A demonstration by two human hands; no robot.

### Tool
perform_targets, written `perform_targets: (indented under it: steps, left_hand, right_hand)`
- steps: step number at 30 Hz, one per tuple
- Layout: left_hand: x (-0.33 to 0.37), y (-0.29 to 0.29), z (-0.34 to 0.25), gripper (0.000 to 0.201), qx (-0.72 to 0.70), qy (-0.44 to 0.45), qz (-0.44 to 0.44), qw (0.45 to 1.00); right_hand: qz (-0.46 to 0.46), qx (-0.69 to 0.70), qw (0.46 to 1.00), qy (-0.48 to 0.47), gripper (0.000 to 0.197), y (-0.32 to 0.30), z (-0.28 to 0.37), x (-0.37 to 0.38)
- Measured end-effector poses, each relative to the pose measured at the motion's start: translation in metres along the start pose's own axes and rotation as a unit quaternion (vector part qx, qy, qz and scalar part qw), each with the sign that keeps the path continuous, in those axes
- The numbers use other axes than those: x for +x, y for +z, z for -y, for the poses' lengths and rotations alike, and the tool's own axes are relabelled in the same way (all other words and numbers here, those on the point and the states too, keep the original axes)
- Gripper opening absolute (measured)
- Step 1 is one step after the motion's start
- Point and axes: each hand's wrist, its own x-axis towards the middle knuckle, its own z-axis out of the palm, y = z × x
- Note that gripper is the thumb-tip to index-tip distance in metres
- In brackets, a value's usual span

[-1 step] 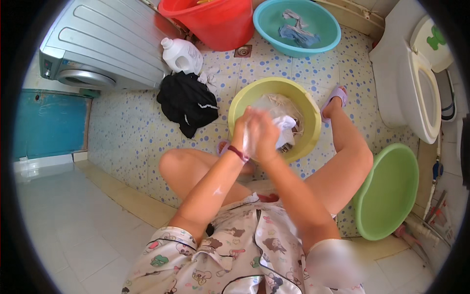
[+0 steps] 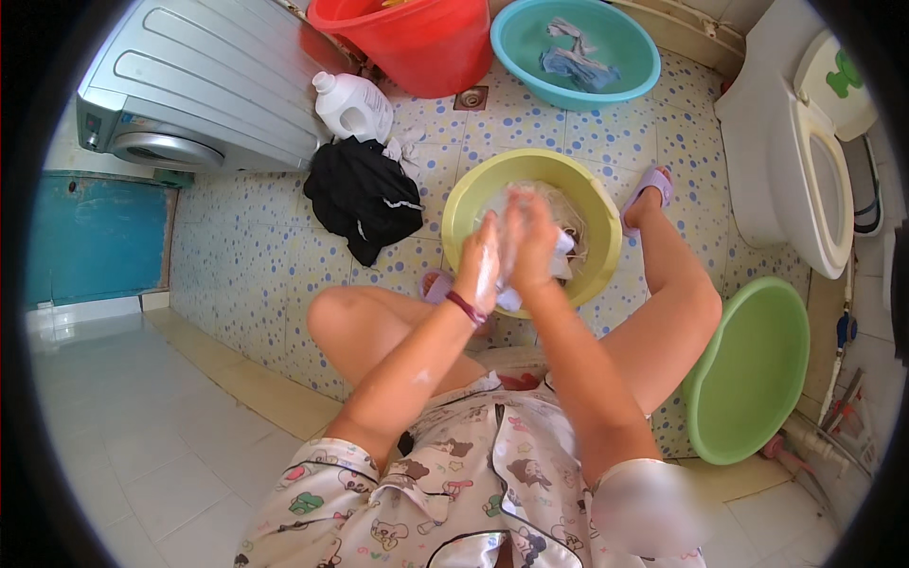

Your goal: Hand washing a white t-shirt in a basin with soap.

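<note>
My hands are close together above a yellow basin [image 2: 454,204] on the floor between my feet. A small white cloth [image 2: 508,300] is bunched between them; one end hangs below my wrists, and another white part shows beside my right hand. My left hand [image 2: 481,260] is closed against the cloth, with white lather on its back and a dark red band at the wrist. My right hand [image 2: 532,241] grips from the other side, its fingers smeared by motion. Cloudy, sudsy water [image 2: 568,204] lies in the basin, with darker cloth partly hidden under the hands.
Black clothing [image 2: 365,199] lies left of the basin, near a white detergent jug [image 2: 352,106] and a washing machine [image 2: 208,85]. Behind are a red tub [image 2: 417,52] and a blue basin [image 2: 530,80] holding wet cloth. To the right stand a toilet [image 2: 786,161] and a green basin [image 2: 748,369].
My right hand has slid forward along my left, and its fingers now reach further over the basin. The white cloth has shifted, with an end now showing below my hands.
</note>
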Motion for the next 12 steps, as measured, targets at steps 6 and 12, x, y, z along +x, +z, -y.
perform_targets:
  steps: [6,12]
  left_hand:
    - [0.025,-0.029,0.013,0.038,0.471,0.417,0.049,0.776]
    - [-0.011,0.004,-0.033,0.04,-0.03,-0.052,0.156,0.986]
  right_hand:
    - [-0.041,-0.059,0.997,0.023,0.009,0.001,-0.007,0.003]
    - [0.12,0.316,0.889,0.308,0.011,-0.033,-0.059,0.039]
